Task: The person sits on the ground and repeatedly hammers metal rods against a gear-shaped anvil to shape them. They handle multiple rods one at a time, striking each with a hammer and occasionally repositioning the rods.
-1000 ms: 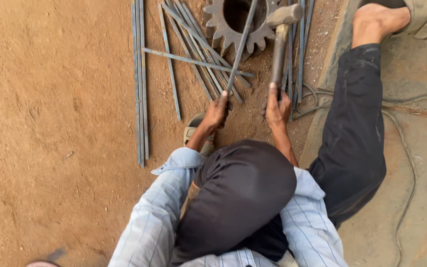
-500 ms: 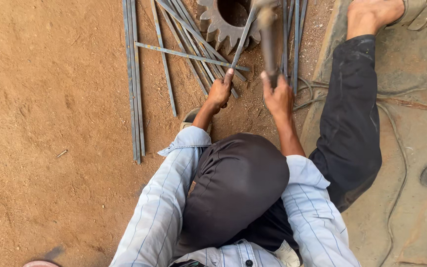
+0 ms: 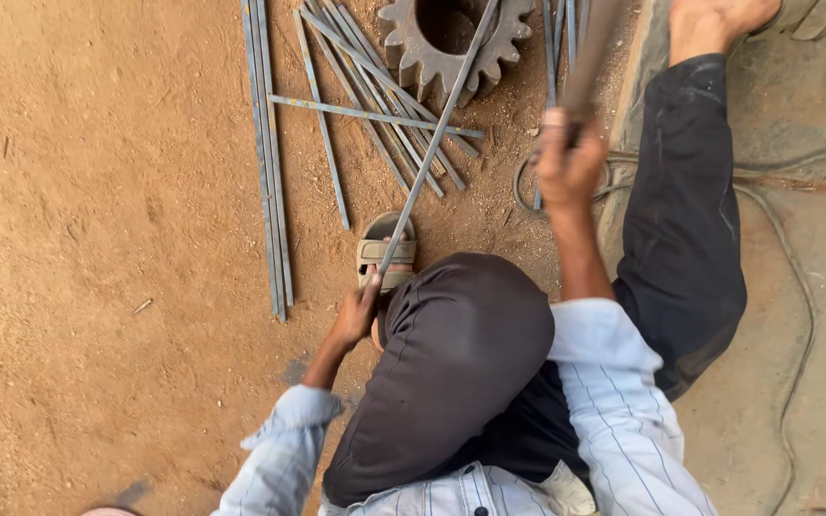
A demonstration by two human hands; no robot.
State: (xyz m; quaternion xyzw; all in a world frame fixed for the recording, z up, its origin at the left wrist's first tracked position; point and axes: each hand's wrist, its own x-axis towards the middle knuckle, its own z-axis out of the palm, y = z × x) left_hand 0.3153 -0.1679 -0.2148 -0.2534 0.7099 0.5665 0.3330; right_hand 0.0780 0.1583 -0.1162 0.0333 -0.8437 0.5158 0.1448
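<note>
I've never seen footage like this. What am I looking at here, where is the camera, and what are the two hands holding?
There is no machine here: a person sits on sandy ground and works with bare hands. The camera looks straight down from above, so you see the top of a dark head covering and striped shirt sleeves. The left hand grips the near end of a thin metal rod, whose far end lies across a big toothed gear wheel. The right hand is raised and grips a handle, blurred by motion; its head is out of view. More thin rods lie loose on the dirt. A sandalled foot sits near the left hand, and one leg in dark trousers stretches to the right.
</note>
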